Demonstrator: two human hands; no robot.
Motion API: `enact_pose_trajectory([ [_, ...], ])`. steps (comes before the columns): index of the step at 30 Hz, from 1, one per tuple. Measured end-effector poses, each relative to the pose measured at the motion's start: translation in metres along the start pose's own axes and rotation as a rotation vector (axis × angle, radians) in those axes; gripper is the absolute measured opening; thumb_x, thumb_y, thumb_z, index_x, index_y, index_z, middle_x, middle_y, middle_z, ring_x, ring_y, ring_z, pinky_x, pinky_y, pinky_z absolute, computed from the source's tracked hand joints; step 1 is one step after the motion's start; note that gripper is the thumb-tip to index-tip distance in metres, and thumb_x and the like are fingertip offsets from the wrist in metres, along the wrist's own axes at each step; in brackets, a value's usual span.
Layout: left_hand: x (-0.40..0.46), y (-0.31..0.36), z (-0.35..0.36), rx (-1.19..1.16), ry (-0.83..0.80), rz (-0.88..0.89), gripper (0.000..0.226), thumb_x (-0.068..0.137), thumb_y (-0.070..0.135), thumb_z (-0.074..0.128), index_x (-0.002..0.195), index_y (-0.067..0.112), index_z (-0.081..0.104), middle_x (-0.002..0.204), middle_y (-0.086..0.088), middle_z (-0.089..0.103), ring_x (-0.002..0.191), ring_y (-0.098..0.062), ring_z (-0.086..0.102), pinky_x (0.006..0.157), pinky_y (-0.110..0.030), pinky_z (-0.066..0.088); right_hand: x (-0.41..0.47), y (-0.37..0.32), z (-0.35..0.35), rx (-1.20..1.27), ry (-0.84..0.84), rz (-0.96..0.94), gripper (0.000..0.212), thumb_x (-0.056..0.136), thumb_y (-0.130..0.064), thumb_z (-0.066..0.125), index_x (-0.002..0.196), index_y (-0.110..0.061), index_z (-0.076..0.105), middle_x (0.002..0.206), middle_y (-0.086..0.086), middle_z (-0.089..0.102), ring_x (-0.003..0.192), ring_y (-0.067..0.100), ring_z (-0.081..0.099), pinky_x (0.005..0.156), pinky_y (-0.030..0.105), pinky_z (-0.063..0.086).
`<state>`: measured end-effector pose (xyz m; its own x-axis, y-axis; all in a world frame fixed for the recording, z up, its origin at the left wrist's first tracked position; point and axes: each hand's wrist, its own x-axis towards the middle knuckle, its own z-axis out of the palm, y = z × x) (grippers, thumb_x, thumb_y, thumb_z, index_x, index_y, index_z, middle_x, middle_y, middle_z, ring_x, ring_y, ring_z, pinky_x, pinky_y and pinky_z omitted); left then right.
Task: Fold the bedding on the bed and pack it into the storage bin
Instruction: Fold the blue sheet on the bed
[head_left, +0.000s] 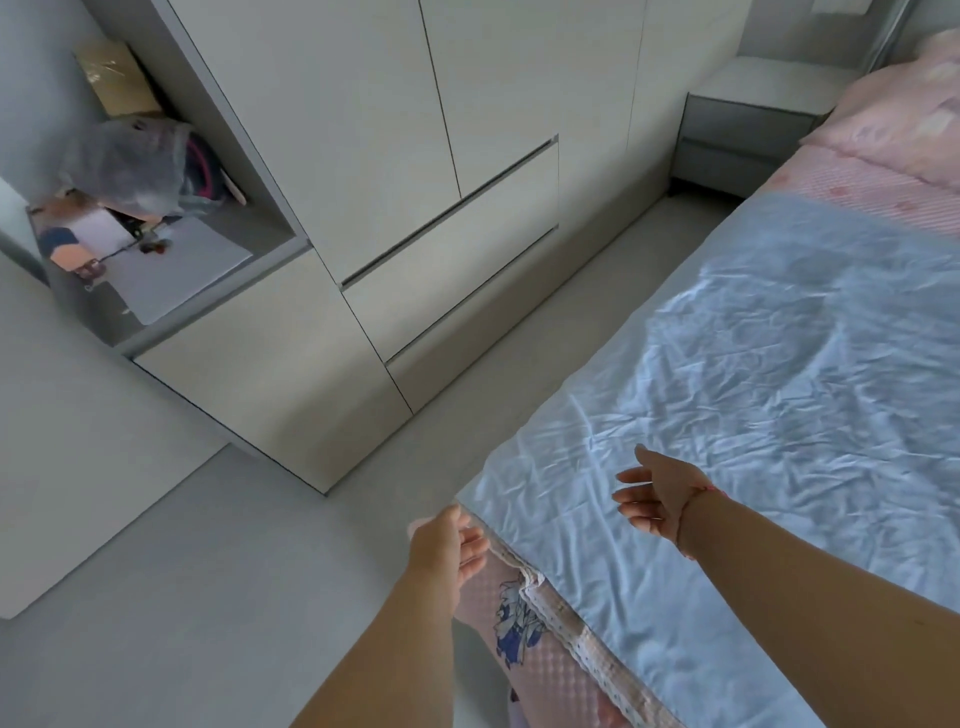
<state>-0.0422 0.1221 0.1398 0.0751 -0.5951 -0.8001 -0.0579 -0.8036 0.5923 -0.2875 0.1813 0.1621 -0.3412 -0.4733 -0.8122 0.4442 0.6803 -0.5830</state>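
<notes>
A wrinkled light blue sheet (769, 395) lies spread flat over the bed, its near corner at the bed's foot. My left hand (447, 545) hovers just beside that corner, fingers relaxed and holding nothing. My right hand (657, 493) is above the sheet a little further in, fingers spread and loose, with a thin pink band at the wrist. Under the blue sheet a pink patterned bed cover (550, 649) with a lace trim hangs over the bed's side. No storage bin is in view.
A pink pillow (898, 109) lies at the head of the bed beside a grey nightstand (748, 135). A white wardrobe (415, 208) with drawers runs along the left, with an open shelf of clutter (130, 208). Grey floor (208, 597) lies between wardrobe and bed.
</notes>
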Motion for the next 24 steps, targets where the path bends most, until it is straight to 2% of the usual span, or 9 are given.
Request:
enact_pose_trajectory([
  [5,0.053,0.013,0.007,-0.072,0.007,-0.112,0.026,0.099,0.025,0.049,0.109,0.002,0.059,0.1,-0.014,0.061,0.088,-0.024,0.062,0.086,-0.039,0.053,0.037,-0.004,0.019,-0.012,0.076,0.044,0.041,0.096,-0.041,0.049,0.085,-0.005,0.063,0.068,0.014,0.066,0.058,0.023,0.056,0.059,0.03,0.045],
  [10,0.101,0.017,0.011,-0.153,0.142,-0.193,0.028,0.086,0.016,0.067,0.108,0.002,0.057,0.081,-0.014,0.058,0.072,-0.024,0.059,0.072,-0.037,0.056,0.067,0.004,0.049,-0.021,0.101,0.114,0.038,0.097,-0.038,0.049,0.085,-0.005,0.061,0.067,0.014,0.064,0.056,0.022,0.054,0.056,0.028,0.043],
  [13,0.12,0.017,0.02,-0.201,0.068,-0.261,0.026,0.091,0.018,0.063,0.11,0.001,0.056,0.088,-0.012,0.059,0.082,-0.023,0.059,0.091,-0.042,0.052,0.081,0.006,0.064,-0.035,0.104,0.135,0.036,0.097,-0.036,0.049,0.084,-0.004,0.061,0.069,0.015,0.062,0.057,0.022,0.053,0.058,0.03,0.042],
  [14,0.127,0.018,0.023,-0.221,0.054,-0.285,0.021,0.093,0.017,0.061,0.104,0.0,0.055,0.091,-0.014,0.061,0.087,-0.025,0.061,0.096,-0.043,0.05,0.084,0.005,0.068,-0.04,0.107,0.138,0.036,0.098,-0.035,0.049,0.085,-0.004,0.061,0.07,0.015,0.062,0.057,0.022,0.053,0.058,0.03,0.042],
  [17,0.138,0.031,0.029,-0.312,0.067,-0.33,0.015,0.092,0.01,0.062,0.086,0.006,0.049,0.094,-0.019,0.063,0.095,-0.031,0.064,0.097,-0.046,0.05,0.09,0.004,0.075,-0.04,0.125,0.154,0.034,0.098,-0.033,0.049,0.088,-0.003,0.061,0.072,0.015,0.062,0.058,0.022,0.052,0.059,0.03,0.042],
  [19,0.154,0.039,0.031,-0.406,0.001,-0.326,0.015,0.093,0.012,0.062,0.105,0.005,0.056,0.106,-0.017,0.065,0.101,-0.028,0.064,0.099,-0.043,0.049,0.094,0.002,0.079,-0.041,0.129,0.163,0.033,0.098,-0.033,0.049,0.089,-0.003,0.06,0.072,0.016,0.061,0.058,0.022,0.052,0.059,0.03,0.042],
  [20,0.163,0.04,0.031,-0.431,-0.03,-0.316,0.026,0.094,0.013,0.061,0.118,0.006,0.057,0.108,-0.014,0.064,0.1,-0.024,0.063,0.099,-0.039,0.049,0.095,0.0,0.08,-0.043,0.133,0.165,0.033,0.098,-0.033,0.049,0.089,-0.003,0.06,0.072,0.015,0.061,0.058,0.022,0.052,0.059,0.03,0.042],
  [23,0.184,0.049,0.039,-0.394,-0.066,-0.268,0.043,0.096,0.007,0.056,0.138,0.007,0.047,0.08,-0.005,0.052,0.072,-0.013,0.052,0.087,-0.028,0.047,0.1,-0.004,0.084,-0.049,0.138,0.158,0.032,0.098,-0.032,0.049,0.088,-0.004,0.061,0.071,0.015,0.061,0.058,0.022,0.052,0.059,0.03,0.043],
  [24,0.188,0.053,0.043,-0.339,-0.069,-0.271,0.045,0.095,0.009,0.056,0.139,0.006,0.046,0.08,-0.005,0.049,0.071,-0.013,0.05,0.085,-0.027,0.047,0.101,-0.005,0.085,-0.052,0.139,0.152,0.032,0.098,-0.032,0.05,0.088,-0.004,0.061,0.071,0.015,0.061,0.059,0.022,0.052,0.059,0.03,0.043],
])
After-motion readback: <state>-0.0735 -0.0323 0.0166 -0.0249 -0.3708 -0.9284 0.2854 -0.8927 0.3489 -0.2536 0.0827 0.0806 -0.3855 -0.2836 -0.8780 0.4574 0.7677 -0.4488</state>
